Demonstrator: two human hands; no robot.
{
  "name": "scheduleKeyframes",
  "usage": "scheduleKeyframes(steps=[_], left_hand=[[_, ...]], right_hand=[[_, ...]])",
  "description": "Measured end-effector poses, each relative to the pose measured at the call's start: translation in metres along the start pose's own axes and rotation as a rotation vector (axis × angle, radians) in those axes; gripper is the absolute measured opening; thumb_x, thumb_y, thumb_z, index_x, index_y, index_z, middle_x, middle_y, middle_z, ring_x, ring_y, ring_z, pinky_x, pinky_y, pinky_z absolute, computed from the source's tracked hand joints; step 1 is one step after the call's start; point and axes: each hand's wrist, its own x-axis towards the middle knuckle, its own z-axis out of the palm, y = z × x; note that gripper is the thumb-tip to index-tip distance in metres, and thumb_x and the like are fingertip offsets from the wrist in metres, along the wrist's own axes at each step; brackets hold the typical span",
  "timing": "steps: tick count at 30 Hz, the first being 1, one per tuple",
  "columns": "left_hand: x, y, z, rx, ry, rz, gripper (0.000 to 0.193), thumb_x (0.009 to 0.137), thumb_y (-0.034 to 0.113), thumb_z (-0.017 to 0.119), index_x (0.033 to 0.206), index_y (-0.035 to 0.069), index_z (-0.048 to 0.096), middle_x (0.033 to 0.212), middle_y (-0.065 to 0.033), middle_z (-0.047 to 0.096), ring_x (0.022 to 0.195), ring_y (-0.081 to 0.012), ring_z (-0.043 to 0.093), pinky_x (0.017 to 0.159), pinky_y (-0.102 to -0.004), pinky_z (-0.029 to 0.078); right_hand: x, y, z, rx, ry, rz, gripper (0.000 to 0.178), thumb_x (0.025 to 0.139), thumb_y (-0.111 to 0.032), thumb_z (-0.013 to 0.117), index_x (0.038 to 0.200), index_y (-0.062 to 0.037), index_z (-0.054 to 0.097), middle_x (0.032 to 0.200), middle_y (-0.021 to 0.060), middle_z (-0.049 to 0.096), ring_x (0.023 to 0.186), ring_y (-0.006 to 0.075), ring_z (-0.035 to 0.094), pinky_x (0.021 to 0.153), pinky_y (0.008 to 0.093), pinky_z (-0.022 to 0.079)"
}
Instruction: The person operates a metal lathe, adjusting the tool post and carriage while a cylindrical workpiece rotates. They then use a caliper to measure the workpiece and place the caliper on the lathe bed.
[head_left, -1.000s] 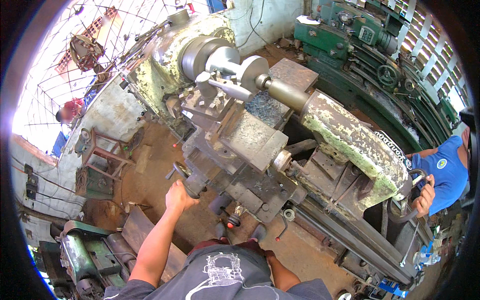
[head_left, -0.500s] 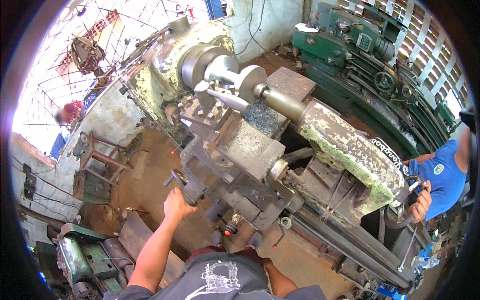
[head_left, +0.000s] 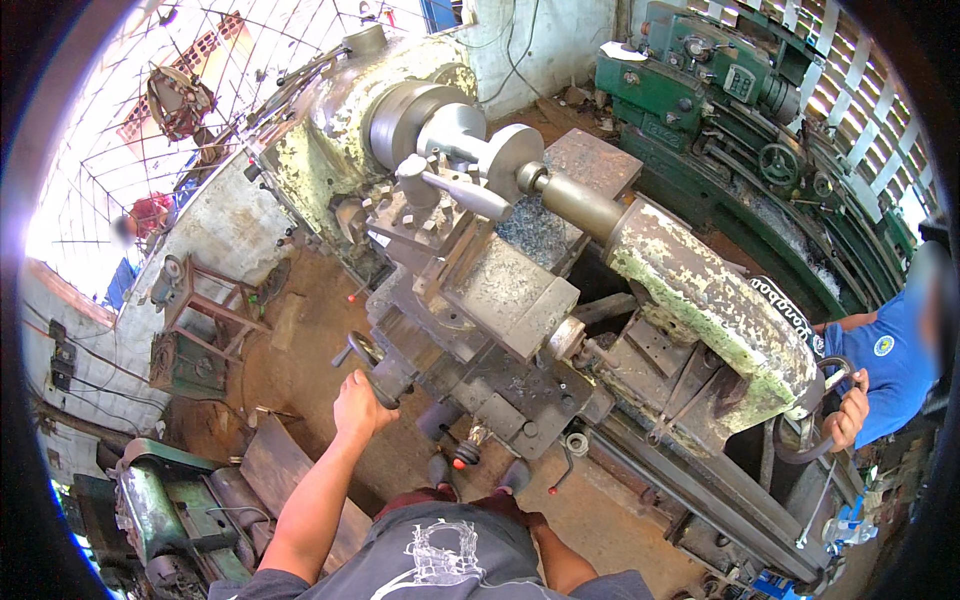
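Observation:
My left hand [head_left: 360,407] is closed on the near rim of a small handwheel [head_left: 366,347] at the front of a large worn lathe; the hand itself hides part of the rim. My right forearm [head_left: 562,560] bends in toward my hip, with the hand mostly hidden by my dark shirt [head_left: 440,555], so its fingers do not show. Beyond the handwheel stands a tool post [head_left: 420,222] with a thick lever handle [head_left: 470,197]. Behind it a shiny metal workpiece with a round flange [head_left: 515,160] sits between the chuck [head_left: 405,122] and the tailstock quill [head_left: 575,205].
At the right, a co-worker in a blue shirt [head_left: 882,375] has a hand [head_left: 850,415] on the tailstock handwheel [head_left: 800,455]. Red-tipped levers [head_left: 568,470] stick out near my feet. A green lathe [head_left: 700,120] stands far right; a green machine [head_left: 175,510] lies near left.
The whole view has shifted slightly, so the lathe appears a little farther right. My left hand stays on the small handwheel, and the co-worker's hand stays on the tailstock wheel.

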Motion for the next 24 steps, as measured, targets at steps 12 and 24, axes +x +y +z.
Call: scheduleKeyframes(steps=[12, 24], left_hand=[[-0.002, -0.001, 0.007, 0.007, 0.039, 0.005, 0.093, 0.058, 0.036, 0.092, 0.127, -0.004, 0.046, 0.128, -0.0209, 0.057, 0.124, -0.0355, 0.057, 0.1, -0.0425, 0.053], [0.041, -0.033, -0.011, -0.106, -0.252, 0.248, 0.11, 0.048, 0.053, 0.092, 0.125, -0.014, 0.051, 0.115, -0.0317, 0.065, 0.111, -0.0411, 0.065, 0.099, -0.0425, 0.052]], right_hand=[[-0.009, -0.001, -0.012, -0.108, -0.037, -0.149, 0.064, 0.086, -0.062, 0.063, 0.109, -0.0035, 0.073, 0.104, 0.0204, 0.074, 0.095, 0.0335, 0.071, 0.084, 0.0409, 0.054], [-0.39, -0.289, -0.27, 0.703, -0.406, -1.082, 0.098, 0.084, -0.029, 0.079, 0.16, -0.0045, 0.022, 0.165, 0.0152, 0.026, 0.148, 0.0323, 0.034, 0.119, 0.0465, 0.029]])
